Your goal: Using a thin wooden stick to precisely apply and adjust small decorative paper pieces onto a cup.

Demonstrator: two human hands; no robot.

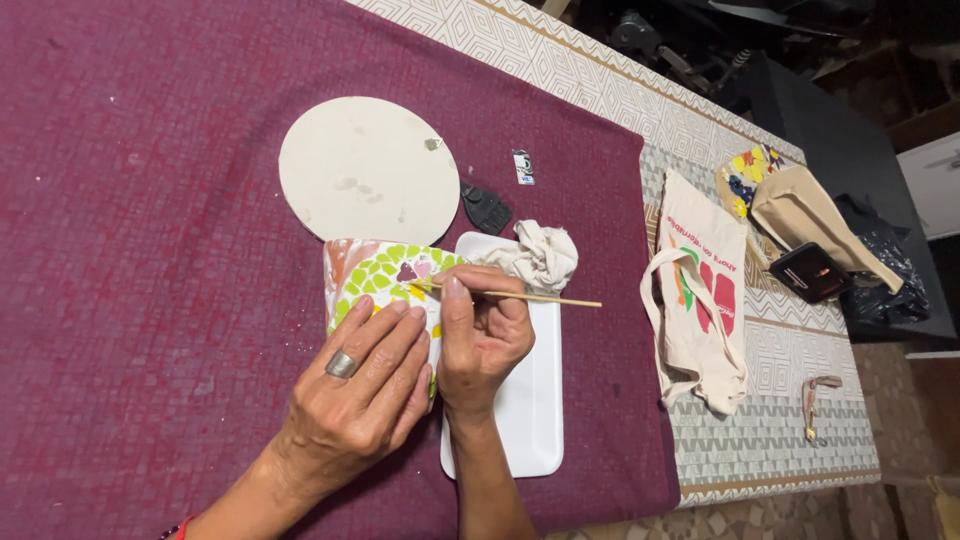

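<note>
Mosaic pot part-tiled, stick working near the top edge.

I see L hand (350, 405) clasped over the mosaic pot (385, 285), which lies on its side on the maroon cloth (150, 250) w/ its edge over the white tray (530, 400). R hand (485, 340) pinches a thin wooden stick (530, 296), tip at the tiles. Green/yellow pieces cover the facing side; I judge the pinkish bare strip at left is still to do. Round white disc (368, 170) and crumpled rag (540, 255) sit just behind.

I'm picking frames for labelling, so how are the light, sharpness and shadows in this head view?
Head view: even, soft light over the maroon cloth; both hands and the mosaic pot are sharp; faint shadow under the right hand on the white tray; no glare; the top right background is dark and hard to read.
</note>
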